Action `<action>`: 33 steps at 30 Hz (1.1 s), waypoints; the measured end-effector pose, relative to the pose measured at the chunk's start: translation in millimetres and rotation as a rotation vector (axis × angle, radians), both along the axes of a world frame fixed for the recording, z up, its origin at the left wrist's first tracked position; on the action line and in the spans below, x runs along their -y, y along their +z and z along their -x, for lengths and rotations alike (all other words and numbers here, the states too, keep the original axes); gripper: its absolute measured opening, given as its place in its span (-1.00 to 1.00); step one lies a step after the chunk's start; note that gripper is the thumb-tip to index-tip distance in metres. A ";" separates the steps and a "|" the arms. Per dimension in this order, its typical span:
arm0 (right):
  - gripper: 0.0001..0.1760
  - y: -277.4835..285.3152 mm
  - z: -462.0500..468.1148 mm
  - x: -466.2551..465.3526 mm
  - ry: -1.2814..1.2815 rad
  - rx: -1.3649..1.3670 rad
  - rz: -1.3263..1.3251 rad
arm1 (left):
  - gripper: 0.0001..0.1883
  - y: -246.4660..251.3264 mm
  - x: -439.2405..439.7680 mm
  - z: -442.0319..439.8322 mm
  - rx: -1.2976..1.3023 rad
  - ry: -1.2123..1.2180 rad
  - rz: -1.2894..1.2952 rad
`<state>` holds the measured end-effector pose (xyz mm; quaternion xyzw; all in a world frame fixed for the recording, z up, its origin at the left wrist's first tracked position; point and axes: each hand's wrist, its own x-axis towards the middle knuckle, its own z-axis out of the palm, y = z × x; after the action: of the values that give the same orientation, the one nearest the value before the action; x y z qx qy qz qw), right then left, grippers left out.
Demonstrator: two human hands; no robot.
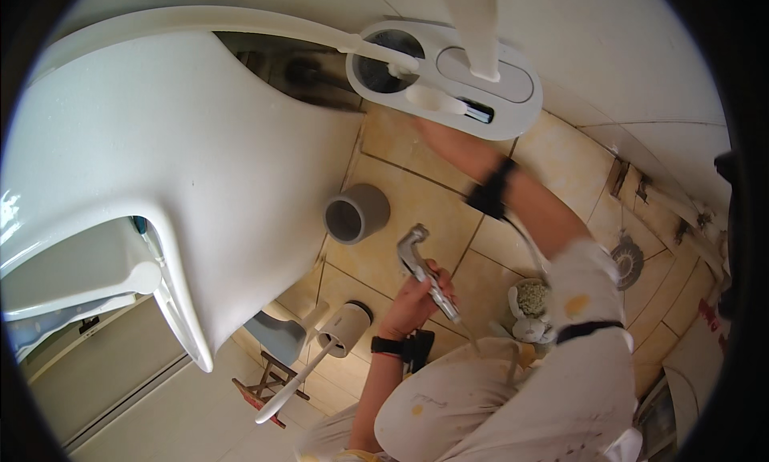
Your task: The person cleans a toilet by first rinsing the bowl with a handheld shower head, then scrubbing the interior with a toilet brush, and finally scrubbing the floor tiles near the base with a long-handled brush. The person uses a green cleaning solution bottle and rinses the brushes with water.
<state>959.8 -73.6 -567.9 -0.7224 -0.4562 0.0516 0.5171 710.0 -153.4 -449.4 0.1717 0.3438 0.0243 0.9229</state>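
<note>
My left hand point(417, 300) is closed around a chrome hand-held spray fitting point(414, 251), with its curved head pointing up and away from me. A thin pale line, perhaps its hose, runs from its lower end towards my knee. My right arm reaches up under a white oval holder panel point(510, 116) with a round dark opening and a chrome-edged slot. The blurred right hand point(441, 140) is partly covered by this panel, so its fingers are hidden. Left of both hands a grey hollow cylinder point(375, 206) lies tipped on the tiled floor point(414, 191).
A large white glossy fixture point(228, 143) fills the left. Below it are a toilet brush holder point(347, 327) with a white-handled brush point(288, 390), and a small wooden stool point(264, 387). A container of granules point(532, 297) stands near my right side. Pipes point(679, 203) run along the wall.
</note>
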 end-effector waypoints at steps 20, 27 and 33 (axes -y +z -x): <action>-0.55 6.8 -0.7 67.4 0.187 -0.109 0.440 | -0.70 -22.1 37.4 -32.5 0.122 -0.170 0.280; -0.77 25.6 17.7 -85.6 0.041 -0.294 0.031 | -0.76 -34.9 36.3 -23.0 -0.078 -0.038 0.145; -0.59 24.7 -1.0 35.5 0.146 0.006 0.216 | -0.69 -24.2 24.5 -10.1 0.088 -0.024 0.211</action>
<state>960.8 -109.2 -543.2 -0.7389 -0.5008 0.1356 0.4299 720.2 -177.9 -473.6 0.0767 0.3013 -0.0156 0.9503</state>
